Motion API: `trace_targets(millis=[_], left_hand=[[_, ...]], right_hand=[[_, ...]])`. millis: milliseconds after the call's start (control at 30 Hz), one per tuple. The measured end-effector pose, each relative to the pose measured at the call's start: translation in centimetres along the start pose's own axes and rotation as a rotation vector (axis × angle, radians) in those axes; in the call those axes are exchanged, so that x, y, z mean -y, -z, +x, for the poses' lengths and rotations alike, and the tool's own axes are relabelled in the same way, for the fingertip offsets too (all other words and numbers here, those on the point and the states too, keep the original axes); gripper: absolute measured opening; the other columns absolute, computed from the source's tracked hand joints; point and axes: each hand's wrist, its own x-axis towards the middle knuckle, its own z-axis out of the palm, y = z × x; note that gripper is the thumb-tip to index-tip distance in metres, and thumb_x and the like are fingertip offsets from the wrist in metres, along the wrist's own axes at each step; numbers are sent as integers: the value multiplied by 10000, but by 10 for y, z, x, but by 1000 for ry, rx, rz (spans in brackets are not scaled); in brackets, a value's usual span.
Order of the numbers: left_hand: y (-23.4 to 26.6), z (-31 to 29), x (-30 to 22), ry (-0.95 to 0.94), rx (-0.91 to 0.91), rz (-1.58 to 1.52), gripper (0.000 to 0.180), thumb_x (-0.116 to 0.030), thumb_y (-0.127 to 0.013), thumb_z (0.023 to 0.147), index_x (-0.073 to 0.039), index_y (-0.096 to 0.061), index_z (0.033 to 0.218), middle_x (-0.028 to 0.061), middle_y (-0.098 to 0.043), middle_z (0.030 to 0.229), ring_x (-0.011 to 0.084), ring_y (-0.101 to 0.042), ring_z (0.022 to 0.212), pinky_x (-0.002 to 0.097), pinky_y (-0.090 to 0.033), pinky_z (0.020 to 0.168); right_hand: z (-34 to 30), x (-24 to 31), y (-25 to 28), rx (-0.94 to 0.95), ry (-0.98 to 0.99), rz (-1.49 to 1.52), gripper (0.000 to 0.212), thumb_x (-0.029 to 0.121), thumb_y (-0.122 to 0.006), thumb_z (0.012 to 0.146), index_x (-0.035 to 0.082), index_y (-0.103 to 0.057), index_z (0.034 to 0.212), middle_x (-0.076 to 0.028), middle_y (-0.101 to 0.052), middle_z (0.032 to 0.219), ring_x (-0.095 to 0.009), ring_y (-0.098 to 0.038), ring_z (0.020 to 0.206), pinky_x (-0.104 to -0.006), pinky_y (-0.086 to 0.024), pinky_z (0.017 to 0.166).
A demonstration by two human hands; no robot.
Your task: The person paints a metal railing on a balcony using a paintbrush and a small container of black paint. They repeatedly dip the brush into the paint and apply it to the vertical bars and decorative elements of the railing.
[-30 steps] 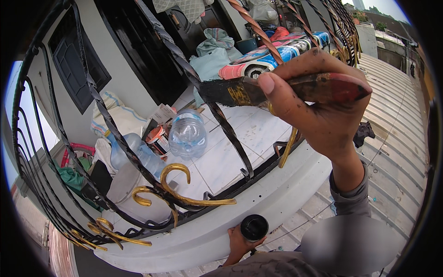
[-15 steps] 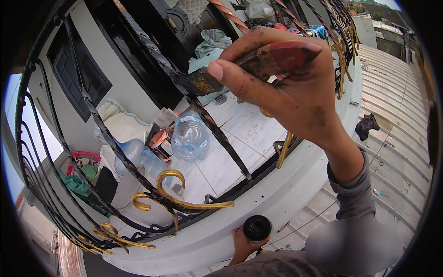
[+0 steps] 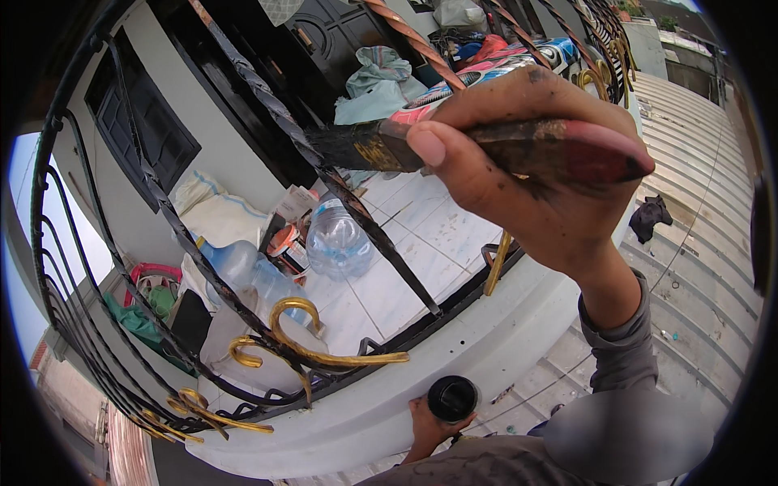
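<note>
My right hand (image 3: 543,178) is closed round a flat paintbrush (image 3: 519,151) with a worn red-brown handle. Its dark bristles lie against a twisted railing bar (image 3: 301,138), which is partly black and partly coppery. Lower down, close to my body, my left hand (image 3: 429,428) grips a small round container (image 3: 452,398) of black paint by its side. That hand is beside the white ledge (image 3: 356,433) under the railing. Gold scrolls (image 3: 324,356) curl from the foot of the railing.
Behind the bars, a big clear water bottle (image 3: 336,243), a blue-tinted bottle (image 3: 231,263), an orange-and-white tub (image 3: 288,245) and a white sack (image 3: 219,212) stand on a tiled floor (image 3: 405,267). To the right runs a corrugated roof (image 3: 689,170) with a black scrap (image 3: 650,217) on it.
My right hand has moved right and slightly down, bringing the brush more level, its bristles still at the bar. My left hand and the paint container have hardly moved.
</note>
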Motion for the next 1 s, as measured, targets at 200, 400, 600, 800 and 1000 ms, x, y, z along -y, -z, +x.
trace_targets(millis=[200, 400, 600, 800, 1000], left_hand=[[4, 3, -3, 6, 14, 4, 864, -585, -913, 669, -80, -569, 1280, 42, -696, 1177, 241, -578, 1171, 417, -322, 986], [9, 1, -7, 28, -17, -106, 842, -557, -928, 665, -66, -588, 1258, 63, -679, 1180, 247, -569, 1180, 416, -329, 989], [5, 3, -9, 22, -113, -176, 745, -592, -909, 648, -121, -701, 1188, 91, -712, 1100, 288, -634, 1059, 453, -365, 969], [7, 4, -9, -70, -121, -48, 743, -588, -911, 647, -125, -700, 1188, 88, -711, 1099, 289, -641, 1044, 459, -368, 957], [3, 2, -2, -61, -112, -47, 744, -591, -914, 645, -110, -702, 1172, 93, -706, 1100, 301, -642, 1021, 462, -375, 945]], right_hand=[[-3, 0, 9, 176, 14, -90, 138, 56, -878, 786, 22, -754, 837, -41, -731, 727, -109, -679, 616, -228, -522, 568], [-8, 10, 7, 207, 41, -48, 147, 35, -875, 767, 36, -753, 849, -69, -744, 745, -173, -704, 625, -264, -545, 593], [-10, 6, 10, 68, 110, -89, 128, 35, -860, 781, 24, -739, 825, -67, -738, 762, -142, -696, 637, -267, -544, 599], [-12, 3, 10, -20, -208, 189, 140, 63, -858, 827, -8, -740, 855, -76, -729, 760, -120, -693, 680, -257, -545, 623], [-12, 7, 15, 201, -142, 55, 126, 55, -849, 835, -5, -742, 862, -78, -743, 785, -125, -688, 686, -254, -532, 628]])
